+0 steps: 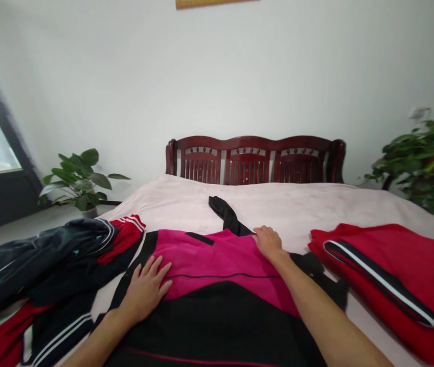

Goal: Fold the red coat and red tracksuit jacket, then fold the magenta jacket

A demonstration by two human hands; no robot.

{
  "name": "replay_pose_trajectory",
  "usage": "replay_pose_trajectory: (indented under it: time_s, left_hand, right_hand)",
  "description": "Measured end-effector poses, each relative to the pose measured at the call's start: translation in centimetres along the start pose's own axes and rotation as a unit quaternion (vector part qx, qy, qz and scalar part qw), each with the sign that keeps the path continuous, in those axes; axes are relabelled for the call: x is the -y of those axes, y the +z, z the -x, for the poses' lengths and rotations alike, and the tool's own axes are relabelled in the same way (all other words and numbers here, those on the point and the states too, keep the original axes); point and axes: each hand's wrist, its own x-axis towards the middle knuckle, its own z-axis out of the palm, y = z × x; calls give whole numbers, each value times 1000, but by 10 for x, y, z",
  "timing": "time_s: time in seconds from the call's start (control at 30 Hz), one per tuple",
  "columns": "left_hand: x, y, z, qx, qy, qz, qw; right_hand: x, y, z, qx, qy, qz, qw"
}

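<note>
A magenta and black jacket (217, 260) lies spread out in front of me, one black sleeve (226, 211) reaching up past its top edge. My left hand (146, 288) rests flat on the left part of the jacket, fingers spread across the magenta panel. On the upper right part lies my right hand (267, 240), its fingers stretched out near the base of that sleeve. Neither hand has anything gripped. The jacket's other black sleeve (316, 270) shows partly behind my right forearm.
Beneath everything is a pale pink sheet (186, 204). Folded red clothing (392, 244) lies on the right; heaped navy and red clothes (49, 260) lie on the left. A dark red wooden bench back (245, 158) stands beyond, between a leafy plant (81, 176) and a bushier one (427, 163).
</note>
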Motion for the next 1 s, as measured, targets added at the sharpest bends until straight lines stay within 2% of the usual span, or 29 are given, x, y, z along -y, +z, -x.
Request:
replay_pose_trajectory:
  time_s: [0.1, 0.2, 0.37, 0.47, 0.57, 0.67, 0.77, 0.87, 1.0]
  left_hand:
    - [-1, 11, 2, 15, 11, -22, 1000]
    - [0, 14, 3, 15, 14, -30, 999]
    - [2, 14, 3, 10, 22, -24, 999]
    - [2, 11, 3, 16, 22, -11, 1000]
    - [6, -2, -4, 35, 30, 12, 999]
    - [19, -19, -28, 67, 18, 61, 996]
    - [42, -28, -66, 40, -32, 71, 996]
    - [69, -22, -104, 12, -71, 44, 996]
    - [94, -1, -136, 39, -124, 37, 991]
  right_hand:
    - [-2, 12, -12, 20, -9, 11, 1000]
    - [-4, 16, -23, 36, -12, 14, 999]
    - [-9, 16, -40, 25, 57, 11, 998]
    - [-6, 24, -43, 52, 78, -6, 996]
    - [-5, 35, -40, 74, 102, -32, 991]
    - [-10, 41, -39, 96, 135, -67, 984]
    - [-17, 45, -45, 124, 141, -105, 977]
    - [-20, 48, -55, 141, 141, -138, 970]
    - [-19, 51, -65, 161, 160, -187, 956]
